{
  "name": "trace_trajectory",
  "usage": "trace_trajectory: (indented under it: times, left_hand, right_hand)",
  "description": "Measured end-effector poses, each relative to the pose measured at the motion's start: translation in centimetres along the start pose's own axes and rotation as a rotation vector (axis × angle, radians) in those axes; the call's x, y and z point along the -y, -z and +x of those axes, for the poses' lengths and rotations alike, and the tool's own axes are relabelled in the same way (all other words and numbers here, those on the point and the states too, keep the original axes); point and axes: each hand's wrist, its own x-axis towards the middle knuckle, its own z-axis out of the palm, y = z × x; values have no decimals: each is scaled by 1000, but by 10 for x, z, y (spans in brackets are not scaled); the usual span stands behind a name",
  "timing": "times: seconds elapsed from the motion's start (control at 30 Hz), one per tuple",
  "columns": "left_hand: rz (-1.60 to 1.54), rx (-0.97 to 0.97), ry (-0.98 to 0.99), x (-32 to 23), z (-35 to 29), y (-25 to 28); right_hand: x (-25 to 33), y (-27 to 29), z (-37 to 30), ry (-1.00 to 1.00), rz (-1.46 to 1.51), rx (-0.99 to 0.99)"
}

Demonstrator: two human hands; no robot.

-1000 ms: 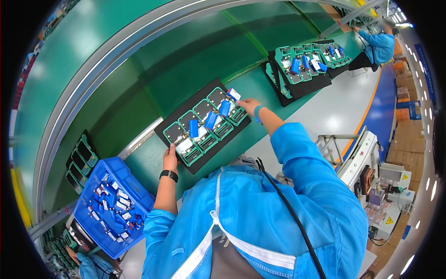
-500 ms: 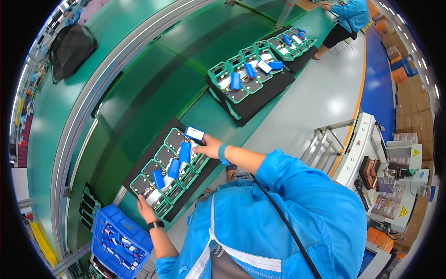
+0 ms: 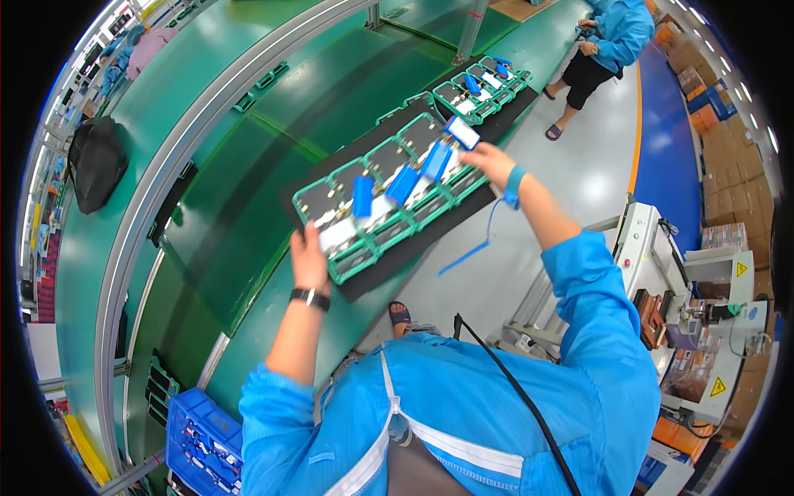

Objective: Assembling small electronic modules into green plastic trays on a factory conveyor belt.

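Observation:
Between my two hands is a panel of green-framed circuit boards (image 3: pixel 321 196), slightly tilted. Several blue battery packs (image 3: pixel 362 197) lie along it beside white pads. My left hand (image 3: pixel 308 258) grips the near-left corner, thumb and fingers on the green frame. My right hand (image 3: pixel 491 164) is closed on the far-right end, beside a pack with a white face (image 3: pixel 462 132). Beneath the panel, a black mat (image 3: pixel 364 283) shows along its near side. Beyond it, another panel with blue packs (image 3: pixel 484 91) rests on the bench.
A blue bin (image 3: pixel 176 430) of battery packs stands at lower left, near green frames (image 3: pixel 160 383). A metal rail (image 3: pixel 124 240) curves along the green bench (image 3: pixel 223 194). At right is a white machine (image 3: pixel 637 240). A person in blue (image 3: pixel 619 33) stands at upper right.
Both hands have carried the panel away from the near mat, up and to the right, over where the farther panel lay. The person at upper right now stands nearer.

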Motion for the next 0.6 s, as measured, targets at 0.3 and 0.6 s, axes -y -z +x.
trace_trajectory:
  times: [0.3, 0.6]
  left_hand:
    - [224, -134, -30, 10, 81, -118]
    - [593, 176, -178, 11, 83, -44]
  right_hand:
    - [-24, 69, 120, -49, -4, -155]
    - [-79, 66, 151, 194, -382, -557]
